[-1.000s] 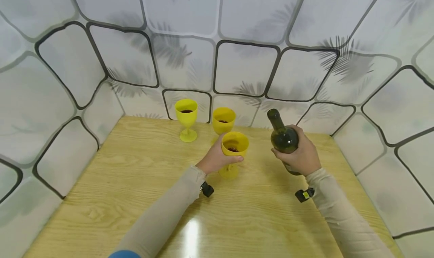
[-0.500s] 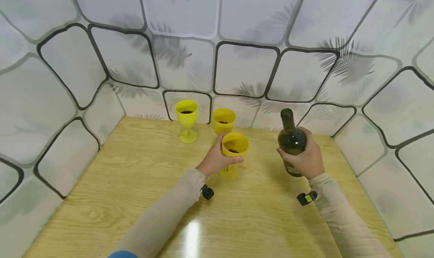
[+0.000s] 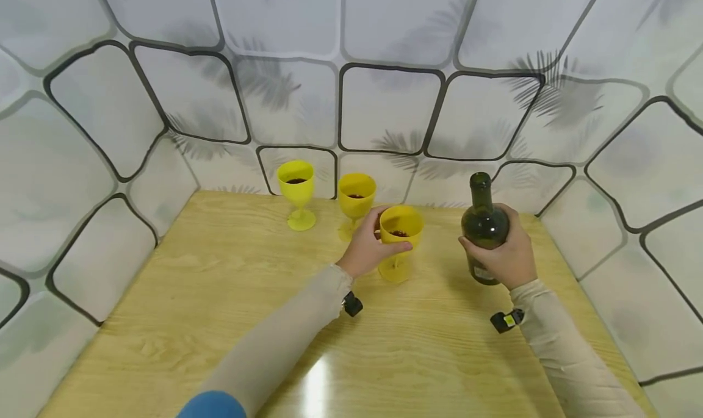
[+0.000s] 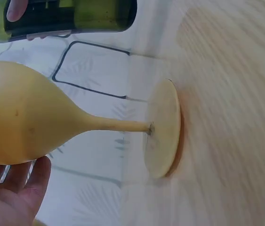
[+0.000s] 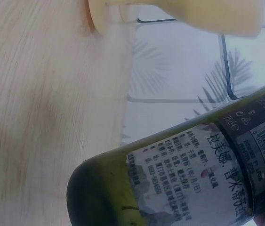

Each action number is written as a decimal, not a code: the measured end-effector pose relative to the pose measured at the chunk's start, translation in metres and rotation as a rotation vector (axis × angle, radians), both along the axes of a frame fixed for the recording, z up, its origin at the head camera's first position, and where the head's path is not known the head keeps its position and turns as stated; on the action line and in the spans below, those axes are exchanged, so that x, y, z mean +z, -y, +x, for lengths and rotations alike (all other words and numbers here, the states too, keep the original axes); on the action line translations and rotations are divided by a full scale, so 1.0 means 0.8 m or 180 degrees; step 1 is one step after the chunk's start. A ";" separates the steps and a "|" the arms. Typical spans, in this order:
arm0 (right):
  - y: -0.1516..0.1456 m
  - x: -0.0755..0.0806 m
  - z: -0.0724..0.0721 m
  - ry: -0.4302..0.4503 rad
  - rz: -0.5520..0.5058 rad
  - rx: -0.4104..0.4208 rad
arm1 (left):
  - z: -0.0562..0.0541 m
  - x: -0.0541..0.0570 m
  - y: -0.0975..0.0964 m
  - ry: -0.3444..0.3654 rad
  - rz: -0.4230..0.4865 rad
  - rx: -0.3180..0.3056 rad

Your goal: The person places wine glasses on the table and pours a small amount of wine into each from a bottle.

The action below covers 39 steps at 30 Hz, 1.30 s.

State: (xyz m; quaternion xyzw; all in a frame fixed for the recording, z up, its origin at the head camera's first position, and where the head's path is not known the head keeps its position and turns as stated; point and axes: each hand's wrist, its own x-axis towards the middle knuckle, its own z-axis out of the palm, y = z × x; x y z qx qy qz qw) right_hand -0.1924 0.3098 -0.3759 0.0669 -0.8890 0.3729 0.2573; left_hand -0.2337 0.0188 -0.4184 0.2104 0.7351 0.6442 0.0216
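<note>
My left hand [image 3: 370, 244] grips the bowl of a yellow goblet [image 3: 402, 223], thumb across its near side. Dark liquid shows inside. The left wrist view shows the goblet's stem [image 4: 118, 125] and round foot [image 4: 163, 129], with the foot right at the tabletop. To the right, my right hand [image 3: 508, 253] grips a dark green wine bottle [image 3: 484, 226] round its body, neck up and nearly upright. Its white printed label [image 5: 184, 174] and its base [image 5: 94, 193] show in the right wrist view, the base close over the table.
Two more yellow goblets with dark liquid stand toward the back: a brighter one [image 3: 296, 189] at left and another [image 3: 356, 201] partly behind my left hand. A patterned wall [image 3: 392, 110] borders the wooden table [image 3: 219, 284] at the back and sides.
The bottle has gone from tilted leftward to nearly upright and moved right. My left hand has shifted the goblet to the right, away from the other two.
</note>
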 end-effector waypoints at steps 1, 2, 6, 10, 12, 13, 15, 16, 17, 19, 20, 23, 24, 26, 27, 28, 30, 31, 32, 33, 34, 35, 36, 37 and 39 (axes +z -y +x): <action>0.000 0.000 -0.001 -0.0002 -0.0004 0.0008 | -0.003 0.001 -0.006 -0.0020 -0.0017 0.0015; -0.001 -0.001 -0.001 0.0000 -0.0009 0.0007 | -0.007 0.003 -0.011 -0.0036 -0.0031 0.0027; -0.001 -0.002 -0.006 -0.0038 -0.0050 0.0047 | -0.024 0.007 -0.033 -0.0150 -0.0126 0.0085; -0.001 -0.004 -0.011 -0.0052 -0.0076 0.0087 | -0.043 0.006 -0.052 -0.0267 -0.0202 0.0248; -0.001 -0.005 -0.013 -0.0041 -0.0097 0.0087 | -0.051 0.006 -0.060 -0.0261 -0.0217 0.0340; -0.001 -0.006 -0.013 -0.0039 -0.0101 0.0082 | -0.054 0.006 -0.063 -0.0250 -0.0217 0.0372; 0.000 -0.007 -0.014 -0.0032 -0.0124 0.0072 | -0.061 0.007 -0.068 -0.0239 -0.0214 0.0411; 0.000 -0.008 -0.015 -0.0031 -0.0142 0.0066 | -0.063 0.008 -0.070 -0.0222 -0.0217 0.0429; 0.000 -0.009 -0.015 -0.0024 -0.0157 0.0062 | -0.065 0.010 -0.071 -0.0209 -0.0220 0.0442; 0.000 -0.011 -0.017 -0.0012 -0.0176 0.0053 | -0.069 0.013 -0.074 -0.0206 -0.0249 0.0463; 0.000 -0.011 -0.017 -0.0001 -0.0194 0.0053 | -0.072 0.014 -0.076 -0.0212 -0.0263 0.0467; -0.001 -0.013 -0.019 -0.0009 -0.0210 0.0048 | -0.077 0.015 -0.080 -0.0194 -0.0336 0.0486; -0.001 -0.013 -0.020 -0.0025 -0.0224 0.0054 | -0.079 0.015 -0.082 -0.0194 -0.0360 0.0488; -0.003 -0.014 -0.022 -0.0073 -0.0255 0.0053 | -0.083 0.013 -0.086 -0.0183 -0.0364 0.0483; -0.003 -0.015 -0.023 -0.0108 -0.0275 0.0046 | -0.084 0.013 -0.087 -0.0169 -0.0365 0.0487; -0.004 -0.015 -0.025 -0.0135 -0.0302 0.0035 | -0.085 0.012 -0.089 -0.0144 -0.0349 0.0484; -0.006 -0.015 -0.027 -0.0192 -0.0356 0.0001 | -0.087 0.011 -0.093 -0.0080 -0.0321 0.0497; -0.008 -0.015 -0.029 -0.0206 -0.0380 -0.0032 | -0.087 0.011 -0.094 -0.0041 -0.0307 0.0500; -0.009 -0.015 -0.031 -0.0212 -0.0410 -0.0063 | -0.087 0.011 -0.095 0.0001 -0.0303 0.0503; -0.010 -0.014 -0.033 -0.0213 -0.0436 -0.0093 | -0.087 0.011 -0.096 0.0039 -0.0300 0.0497; -0.012 -0.014 -0.035 -0.0205 -0.0467 -0.0118 | -0.087 0.011 -0.097 0.0070 -0.0297 0.0483; -0.013 -0.014 -0.038 -0.0197 -0.0499 -0.0148 | -0.086 0.012 -0.098 0.0087 -0.0303 0.0469; -0.014 -0.014 -0.040 -0.0200 -0.0548 -0.0166 | -0.086 0.012 -0.098 0.0099 -0.0310 0.0446; -0.016 -0.013 -0.043 -0.0212 -0.0604 -0.0175 | -0.086 0.012 -0.099 0.0098 -0.0331 0.0426; -0.019 -0.013 -0.048 -0.0224 -0.0715 -0.0214 | -0.086 0.013 -0.100 0.0080 -0.0372 0.0383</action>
